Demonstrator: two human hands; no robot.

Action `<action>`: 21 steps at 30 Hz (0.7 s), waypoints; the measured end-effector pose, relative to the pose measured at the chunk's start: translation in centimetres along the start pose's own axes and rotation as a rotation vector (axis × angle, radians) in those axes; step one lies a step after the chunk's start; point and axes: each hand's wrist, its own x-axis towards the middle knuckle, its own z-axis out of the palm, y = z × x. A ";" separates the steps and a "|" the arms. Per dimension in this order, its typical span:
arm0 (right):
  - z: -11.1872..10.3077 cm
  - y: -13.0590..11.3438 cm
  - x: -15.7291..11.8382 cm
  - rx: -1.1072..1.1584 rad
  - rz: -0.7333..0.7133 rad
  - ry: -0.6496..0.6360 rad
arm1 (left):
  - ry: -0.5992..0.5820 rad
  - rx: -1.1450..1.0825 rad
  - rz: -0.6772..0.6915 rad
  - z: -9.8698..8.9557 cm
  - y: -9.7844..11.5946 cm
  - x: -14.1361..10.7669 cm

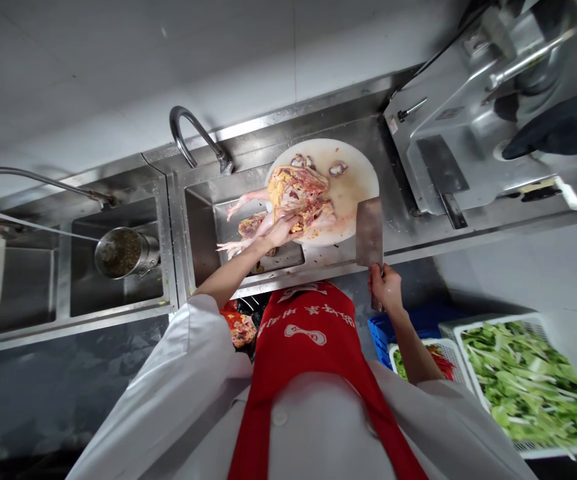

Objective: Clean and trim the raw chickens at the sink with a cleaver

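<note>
Arms point(236, 270) forward | left fingers point(291, 223) on poultry point(298, 190) | right fingers point(377, 276) gripping cleaver point(370, 233)

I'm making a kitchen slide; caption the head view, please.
Left hand on a plucked bird, right hand gripping a cleaver by the round board.

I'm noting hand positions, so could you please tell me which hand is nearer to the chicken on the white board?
Left: the left hand is on the chicken; the right hand is apart from it, off to the right, gripping a cleaver.
</note>
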 end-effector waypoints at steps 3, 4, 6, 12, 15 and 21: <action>0.3 -0.1 -0.3 0.013 0.003 -0.001 | -0.036 0.015 0.017 -0.4 -0.2 0.4; 0.3 -0.1 -0.5 0.018 0.000 -0.002 | -0.046 0.038 0.006 -0.4 -0.1 0.6; 0.3 -0.1 -0.7 0.026 -0.005 -0.003 | -0.059 0.096 -0.040 -0.2 0.0 1.1; -0.5 1.1 -0.9 0.015 0.014 0.042 | -0.069 0.143 -0.083 0.9 -0.1 1.8; -0.8 2.0 -0.7 0.019 -0.005 0.053 | -0.075 0.088 -0.062 0.8 -0.4 1.7; -0.6 2.5 -0.3 0.038 -0.005 0.061 | -0.028 0.044 -0.014 0.8 -0.6 1.4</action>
